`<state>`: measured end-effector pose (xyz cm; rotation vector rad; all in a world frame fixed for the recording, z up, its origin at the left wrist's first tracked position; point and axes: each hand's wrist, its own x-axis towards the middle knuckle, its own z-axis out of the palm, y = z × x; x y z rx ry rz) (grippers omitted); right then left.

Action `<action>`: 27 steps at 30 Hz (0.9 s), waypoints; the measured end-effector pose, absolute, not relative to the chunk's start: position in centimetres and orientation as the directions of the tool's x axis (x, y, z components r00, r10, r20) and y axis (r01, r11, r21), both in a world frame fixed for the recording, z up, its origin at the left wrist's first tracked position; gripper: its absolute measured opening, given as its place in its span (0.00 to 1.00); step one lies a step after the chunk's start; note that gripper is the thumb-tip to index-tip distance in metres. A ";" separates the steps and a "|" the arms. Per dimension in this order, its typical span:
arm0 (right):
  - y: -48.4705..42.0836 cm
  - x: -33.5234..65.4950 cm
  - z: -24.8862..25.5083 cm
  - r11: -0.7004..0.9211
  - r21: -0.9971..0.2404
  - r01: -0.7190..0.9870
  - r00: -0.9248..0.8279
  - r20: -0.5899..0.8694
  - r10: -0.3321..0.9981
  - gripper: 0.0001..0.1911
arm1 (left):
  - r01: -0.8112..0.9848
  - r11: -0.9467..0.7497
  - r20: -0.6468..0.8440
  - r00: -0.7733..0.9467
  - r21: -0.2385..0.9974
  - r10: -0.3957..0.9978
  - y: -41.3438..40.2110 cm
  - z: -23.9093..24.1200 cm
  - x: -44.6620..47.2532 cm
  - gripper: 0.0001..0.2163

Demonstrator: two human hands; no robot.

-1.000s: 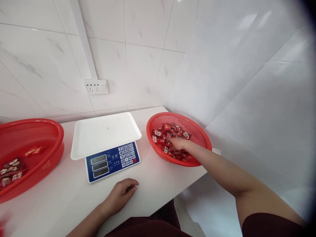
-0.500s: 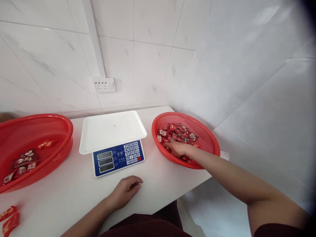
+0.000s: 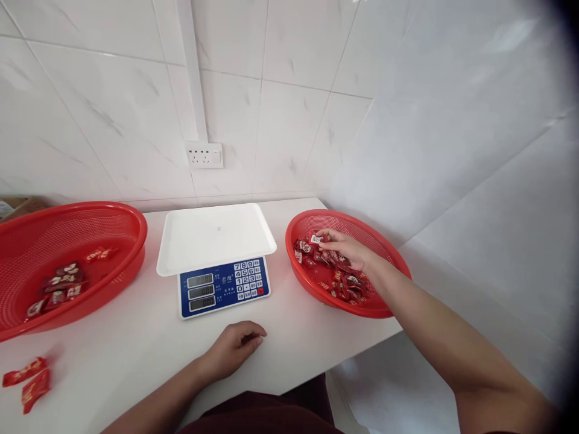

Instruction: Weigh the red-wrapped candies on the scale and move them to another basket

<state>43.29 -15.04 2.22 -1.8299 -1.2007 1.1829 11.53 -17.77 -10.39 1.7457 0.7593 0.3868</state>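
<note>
1. When scanning L to R, note 2 loose red pkts point(image 3: 36, 390) on worktop point(image 3: 136, 367), nr L edge of view, in front of L basket point(image 3: 130, 235).
2. Spot more pkts point(image 3: 61, 291) inside L basket.
3. Next along, see scale point(image 3: 225, 289) w/ white pan point(image 3: 217, 238); readouts too faint to trust.
4. In front of scale, find L hand point(image 3: 233, 348) on worktop: half-curled, gap at thumb, nothing visible in grasp. Prob. best left there.
5. At R, see R basket point(image 3: 292, 265) w/ heap of pkts point(image 3: 350, 286).
6. Over heap, find R hand point(image 3: 350, 250): narrow, apparently pinching white-labelled pkt point(image 3: 316, 239) btwn thumb + fingertips, inside R basket.
7. For a clean pick, pref. pinch flat middle, not crimped end; squeeze lightly; check for a 2nd pkt stuck underneath; lift straight, w/o dragging neighbours.
</note>
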 end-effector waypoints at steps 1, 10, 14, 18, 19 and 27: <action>-15.2 42.8 2.7 -0.350 -0.885 0.308 0.167 -0.311 0.936 0.13 | 0.248 -0.082 -0.131 0.733 0.965 0.668 -17.8 -9.9 11.6 0.10; -17.8 31.4 3.3 0.156 -0.842 0.516 -0.502 -0.150 0.851 0.17 | -0.332 0.547 -0.117 0.767 0.768 0.631 -17.2 -3.8 12.9 0.28; -17.9 28.1 2.0 0.162 -0.817 0.554 -0.543 -0.207 0.814 0.35 | -0.352 0.603 -0.247 0.680 0.716 0.690 -16.9 -4.6 13.2 0.22; -17.0 27.8 2.4 0.126 -0.803 0.582 -0.504 -0.234 0.832 0.44 | -0.462 0.564 -0.279 0.548 0.685 0.788 -16.1 -5.0 12.0 0.16; -16.5 27.9 2.7 0.139 -0.801 0.582 -0.497 -0.215 0.841 0.42 | -0.493 0.555 -0.297 0.507 0.670 0.809 -15.8 -5.0 11.6 0.15; -8.7 28.0 2.5 -0.009 -0.938 0.347 -0.242 -0.099 0.965 0.24 | -0.518 0.629 -0.406 0.485 0.579 0.774 -15.6 -5.3 9.7 0.10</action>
